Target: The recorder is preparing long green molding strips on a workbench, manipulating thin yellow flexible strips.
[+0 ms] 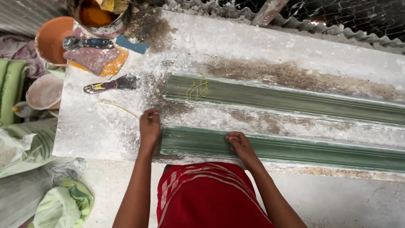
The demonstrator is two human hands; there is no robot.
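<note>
Two long green moulded strips lie side by side on a dusty white table [97, 131]. My left hand [149, 126] rests at the left end of the near strip [295, 150], fingers curled; a thin yellow strand [120, 107] runs from it across the table. My right hand [239, 143] presses on the near strip's top surface, fingers bent, holding nothing that I can see. The far strip [274, 97] has a small yellow wire loop [197, 89] lying on its left end.
Two putty knives [112, 84] [86, 43] lie at the table's far left beside a paint-stained tin [99, 19] and an orange bowl [52, 38]. Plastic sacks [59, 202] sit on the floor at left. Corrugated sheeting [337, 29] borders the far edge.
</note>
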